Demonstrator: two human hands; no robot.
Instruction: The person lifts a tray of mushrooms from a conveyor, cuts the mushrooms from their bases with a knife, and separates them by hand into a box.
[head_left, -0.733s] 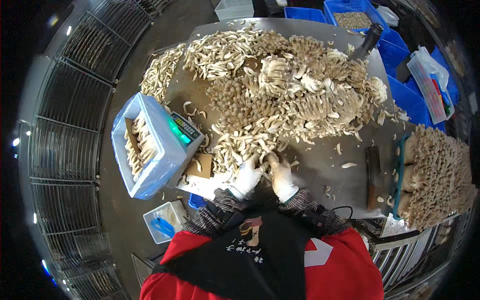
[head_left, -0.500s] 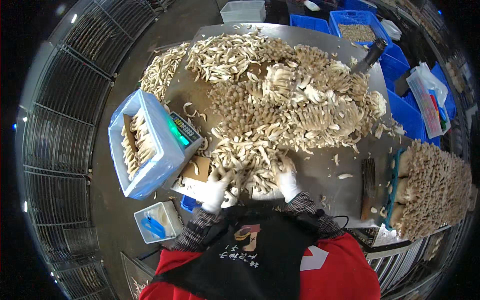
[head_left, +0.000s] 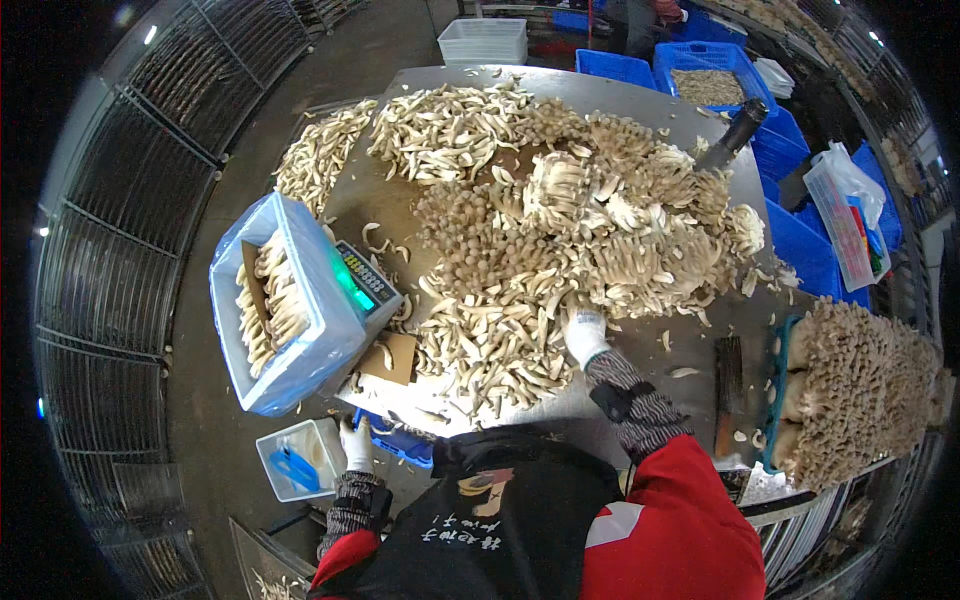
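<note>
My left hand [head_left: 356, 446], in a white glove, is down at the table's near edge. Its fingers are closed on the left end of a blue plastic basket [head_left: 408, 446], which shows partly below the tabletop. My right hand [head_left: 584, 336], gloved in white too, reaches into the right side of a heap of loose, pale-stemmed mushrooms [head_left: 495, 350]; its fingertips are hidden among them. Beyond that hand lie clumps of brown-capped mushrooms [head_left: 640, 250] still joined together. A piece of brown cardboard [head_left: 388, 358] lies left of the loose heap.
Left stands a blue-lined crate [head_left: 335, 335] holding mushrooms, beside a lit scale [head_left: 368, 278]. A white bin [head_left: 275, 462] with something blue inside sits lower left. Right are a dark wooden strip [head_left: 730, 385] and a teal-edged tray of mushrooms [head_left: 783, 400]. Blue crates [head_left: 800, 235] stand beyond.
My left hand has left the loose mushrooms and gone down-left to the blue basket, more of which now shows. My right hand has moved slightly farther away, up the heap's right side.
</note>
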